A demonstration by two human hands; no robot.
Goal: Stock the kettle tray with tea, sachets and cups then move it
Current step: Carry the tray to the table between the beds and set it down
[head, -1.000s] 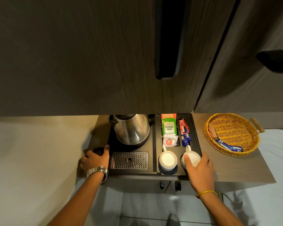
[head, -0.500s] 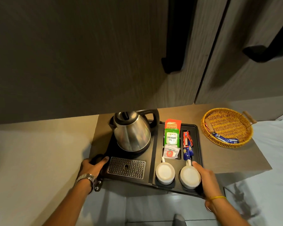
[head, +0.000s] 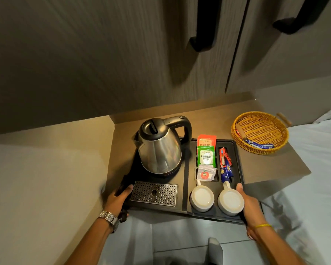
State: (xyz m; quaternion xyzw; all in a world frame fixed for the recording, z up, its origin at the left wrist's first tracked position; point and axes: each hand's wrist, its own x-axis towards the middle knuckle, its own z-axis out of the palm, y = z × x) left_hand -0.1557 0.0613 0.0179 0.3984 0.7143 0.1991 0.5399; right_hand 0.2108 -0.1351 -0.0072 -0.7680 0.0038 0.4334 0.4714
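The black kettle tray (head: 185, 188) juts out past the front edge of the brown shelf (head: 271, 165). On it stand a steel kettle (head: 159, 148), tea bags (head: 206, 153), red and blue sachets (head: 225, 165) and two upturned white cups (head: 202, 197) (head: 230, 201). My left hand (head: 118, 197) grips the tray's left edge beside the metal drip grate (head: 154, 193). My right hand (head: 250, 205) grips the tray's right front corner, thumb next to the right cup.
A wicker basket (head: 261, 132) with a few blue sachets sits on the shelf at the right. Dark cabinet doors with black handles (head: 204, 35) hang above. A beige wall is on the left, white bedding on the right, grey floor below.
Both hands have pulled the tray toward me, off the shelf's front edge. My right hand shifted from the cup to the tray's right edge. The view tilted back.
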